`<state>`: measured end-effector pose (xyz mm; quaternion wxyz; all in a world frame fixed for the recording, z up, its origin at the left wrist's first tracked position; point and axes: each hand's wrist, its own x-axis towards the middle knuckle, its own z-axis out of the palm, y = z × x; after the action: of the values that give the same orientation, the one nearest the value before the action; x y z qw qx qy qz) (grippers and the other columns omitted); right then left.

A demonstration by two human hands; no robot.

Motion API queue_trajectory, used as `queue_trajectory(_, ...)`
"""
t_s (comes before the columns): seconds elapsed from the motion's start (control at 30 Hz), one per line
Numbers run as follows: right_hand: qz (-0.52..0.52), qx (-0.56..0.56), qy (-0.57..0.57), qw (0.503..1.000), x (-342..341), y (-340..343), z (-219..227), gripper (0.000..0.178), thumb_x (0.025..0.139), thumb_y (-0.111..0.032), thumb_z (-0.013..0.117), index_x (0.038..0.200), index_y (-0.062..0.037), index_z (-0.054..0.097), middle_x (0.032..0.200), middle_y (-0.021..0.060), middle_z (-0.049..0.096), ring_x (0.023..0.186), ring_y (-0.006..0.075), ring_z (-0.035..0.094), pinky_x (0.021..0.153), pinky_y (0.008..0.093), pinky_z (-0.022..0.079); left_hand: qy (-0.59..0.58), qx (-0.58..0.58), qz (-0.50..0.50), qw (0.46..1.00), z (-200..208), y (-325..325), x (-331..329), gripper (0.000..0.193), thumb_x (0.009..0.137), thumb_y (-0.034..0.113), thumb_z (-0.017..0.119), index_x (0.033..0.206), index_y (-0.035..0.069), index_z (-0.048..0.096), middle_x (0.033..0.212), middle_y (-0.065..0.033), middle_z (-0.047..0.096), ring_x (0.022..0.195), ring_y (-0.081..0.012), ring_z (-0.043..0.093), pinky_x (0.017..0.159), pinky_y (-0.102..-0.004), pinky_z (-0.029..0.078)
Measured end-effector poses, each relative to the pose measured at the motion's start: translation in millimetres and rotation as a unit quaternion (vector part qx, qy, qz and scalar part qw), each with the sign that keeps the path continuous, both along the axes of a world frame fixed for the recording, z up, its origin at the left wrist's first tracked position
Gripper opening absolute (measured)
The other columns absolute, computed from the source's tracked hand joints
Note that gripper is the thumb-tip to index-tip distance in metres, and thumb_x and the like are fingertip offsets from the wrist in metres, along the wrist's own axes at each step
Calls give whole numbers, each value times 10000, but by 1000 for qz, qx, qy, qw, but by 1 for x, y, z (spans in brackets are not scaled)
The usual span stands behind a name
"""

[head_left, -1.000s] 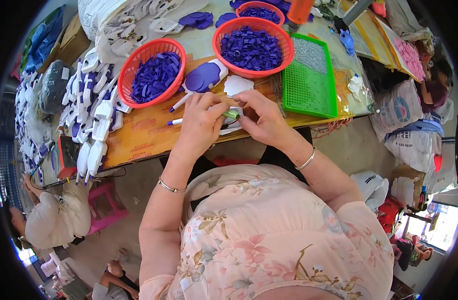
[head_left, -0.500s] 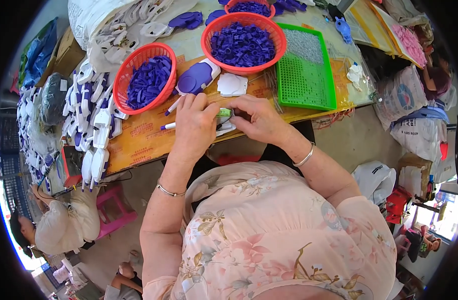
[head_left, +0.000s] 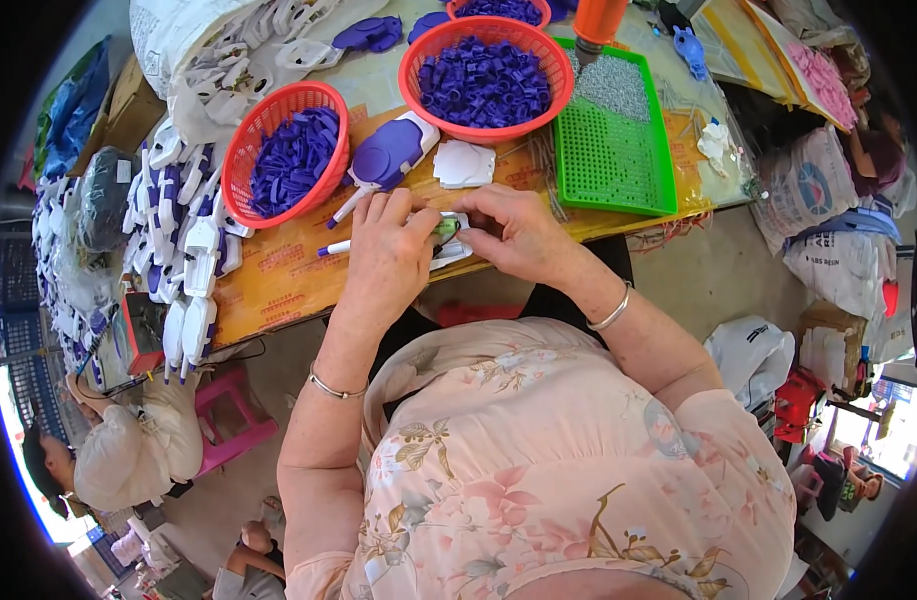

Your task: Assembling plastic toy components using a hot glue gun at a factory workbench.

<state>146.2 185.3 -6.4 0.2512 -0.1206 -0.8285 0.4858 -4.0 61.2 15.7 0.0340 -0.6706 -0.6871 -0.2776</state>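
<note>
At the table's near edge, a white plastic casing (head_left: 452,256) with a white, purple-tipped handle (head_left: 335,247) lies under my hands. My left hand (head_left: 391,240) is closed over it, fingers curled around its left part. A small green piece (head_left: 445,229), perhaps a battery, shows between my hands at the casing. My right hand (head_left: 519,232) pinches at the casing's right end with thumb and forefinger; its exact grip is partly hidden. Just beyond my fingers lie a white-and-purple assembled unit (head_left: 386,155) and a stack of flat white plates (head_left: 464,164).
Red baskets of purple parts (head_left: 296,160) (head_left: 485,84) stand beyond. A green tray (head_left: 618,196) holds small metal screws (head_left: 611,88), with an orange-handled tool (head_left: 598,22) above it. White-and-purple casings (head_left: 183,225) pile up at left. Another person (head_left: 128,450) sits at left.
An orange-handled tool has come into view over the green tray. My hands have stayed at the casing, with slight finger movement; the green piece appears more tilted.
</note>
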Motion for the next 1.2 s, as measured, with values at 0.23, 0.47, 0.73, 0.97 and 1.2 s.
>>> queue_trajectory(0.23, 2, 0, 6, 1000, 0, 1, -3, 251, 764, -65, 683, 1007, -26, 636, 768, 118, 603, 678, 242, 586, 613, 349, 476, 55, 38, -18, 998, -8, 4, 0, 76, 721, 25, 624, 791, 41, 597, 875, -96, 552, 854, -294, 537, 933, -506, 404)
queue_trajectory(0.47, 8, -3, -3, 1000, 0, 2, -8, 216, 776, -10, 701, 972, 0, 613, 775, 57, 567, 635, 114, 539, 573, 266, 450, 18, 16, -40, 999, -5, 5, -4, 136, 679, -34, 654, 782, 28, 590, 806, -96, 524, 799, -304, 519, 758, -425, 437)
queue_trajectory(0.73, 16, 97, 72, 993, -2, 2, -13, 107, 763, -55, 672, 854, -52, 615, 783, 87, 600, 770, 274, 598, 644, 376, 487, -130, -32, -34, 990, -4, 6, -10, 153, 683, -59, 648, 800, 39, 648, 821, -89, 541, 812, -282, 516, 726, -380, 434)
queue_trajectory(0.97, 5, 245, 40, 969, 4, -4, -8, 106, 758, -63, 647, 850, -55, 596, 924, 108, 601, 852, 299, 601, 697, 390, 509, -223, -17, -39, 974, 1, 2, -8, 184, 705, -15, 698, 883, 34, 690, 836, -85, 556, 846, -245, 543, 726, -341, 440)
queue_trajectory(1.2, 9, 238, 51, 970, 7, -4, -4, 177, 754, -29, 619, 928, -31, 585, 950, 130, 595, 873, 324, 601, 701, 393, 513, -137, 1, -59, 989, -8, 0, -6, 164, 703, 35, 719, 860, 71, 692, 857, -80, 536, 848, -277, 516, 726, -381, 431)
